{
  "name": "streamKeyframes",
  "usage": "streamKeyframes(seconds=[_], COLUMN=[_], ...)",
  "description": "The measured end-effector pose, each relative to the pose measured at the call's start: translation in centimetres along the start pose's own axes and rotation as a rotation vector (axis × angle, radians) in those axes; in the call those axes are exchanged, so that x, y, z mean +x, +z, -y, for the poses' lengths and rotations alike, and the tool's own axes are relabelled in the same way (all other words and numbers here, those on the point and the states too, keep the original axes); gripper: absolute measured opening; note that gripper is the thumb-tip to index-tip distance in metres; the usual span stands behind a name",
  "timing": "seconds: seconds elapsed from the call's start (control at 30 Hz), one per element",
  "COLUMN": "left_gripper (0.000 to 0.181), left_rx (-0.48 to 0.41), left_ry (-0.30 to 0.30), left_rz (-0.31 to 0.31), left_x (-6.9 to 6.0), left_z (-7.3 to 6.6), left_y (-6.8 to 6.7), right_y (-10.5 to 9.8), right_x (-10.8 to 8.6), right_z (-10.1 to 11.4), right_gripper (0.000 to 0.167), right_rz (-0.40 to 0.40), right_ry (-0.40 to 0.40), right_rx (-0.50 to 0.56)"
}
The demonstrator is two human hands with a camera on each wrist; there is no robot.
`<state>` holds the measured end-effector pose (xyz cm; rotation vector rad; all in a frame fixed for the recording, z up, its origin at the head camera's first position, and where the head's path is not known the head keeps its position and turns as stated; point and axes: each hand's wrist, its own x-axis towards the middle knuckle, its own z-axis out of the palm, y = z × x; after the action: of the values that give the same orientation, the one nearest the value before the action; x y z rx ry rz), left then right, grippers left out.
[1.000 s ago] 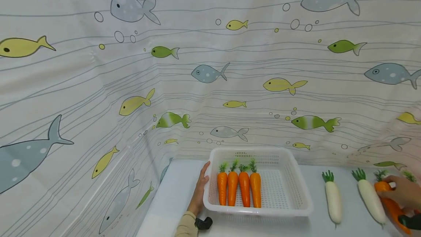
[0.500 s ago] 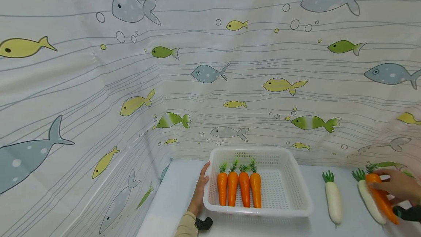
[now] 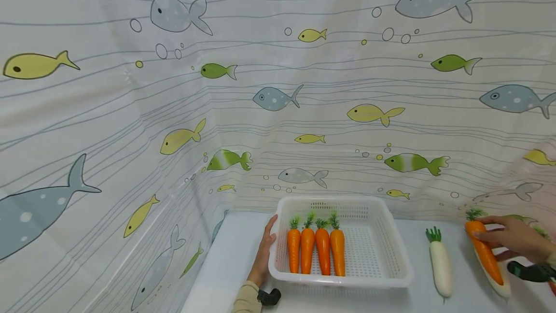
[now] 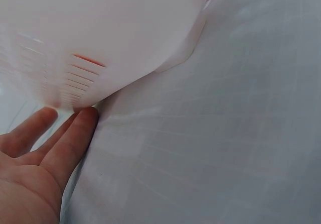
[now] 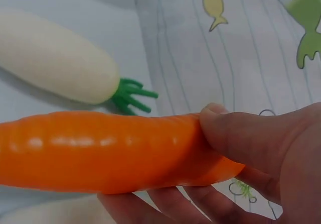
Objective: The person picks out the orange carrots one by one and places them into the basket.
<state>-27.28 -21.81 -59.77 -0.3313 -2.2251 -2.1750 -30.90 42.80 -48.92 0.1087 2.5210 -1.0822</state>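
My right hand (image 3: 514,238) pinches an orange carrot (image 3: 486,253) near its leafy top, above a white radish (image 3: 504,289) that it partly covers. In the right wrist view the thumb lies on one side of the carrot (image 5: 115,151) and the fingers of the hand (image 5: 251,163) on the other. My left hand (image 3: 262,255) touches the left side of the white basket (image 3: 340,280), its fingers extended. The left wrist view shows the fingertips of that hand (image 4: 45,163) against the slotted basket wall (image 4: 130,43).
Several carrots (image 3: 323,250) lie side by side in the basket's left half. Another white radish (image 3: 441,269) lies right of the basket on the white table (image 3: 217,264). A fish-patterned sheet (image 3: 330,71) hangs behind. Part of a reddish-orange thing (image 3: 552,286) shows at the right edge.
My right hand has moved left with the carrot, from beside the right-hand radish to above it. The left hand and the basket have stayed in place.
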Motion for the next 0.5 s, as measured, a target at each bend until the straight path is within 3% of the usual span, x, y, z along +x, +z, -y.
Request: streamKeyframes(seconds=[0.17, 0.5], left_gripper=[0.059, 0.059], left_rx=[0.011, 0.006], left_ry=[0.0, -0.003], left_rz=[-0.004, -0.004], left_x=[-0.1, -0.2], left_z=[-0.3, -0.3], left_y=[0.1, 0.1], right_y=[0.5, 1.1], right_x=[-0.2, 0.2], right_z=[1.0, 2.4], right_gripper=[0.081, 0.078], right_rz=[0.032, 0.148], right_ry=[-0.049, -0.097], right_rx=[0.053, 0.252])
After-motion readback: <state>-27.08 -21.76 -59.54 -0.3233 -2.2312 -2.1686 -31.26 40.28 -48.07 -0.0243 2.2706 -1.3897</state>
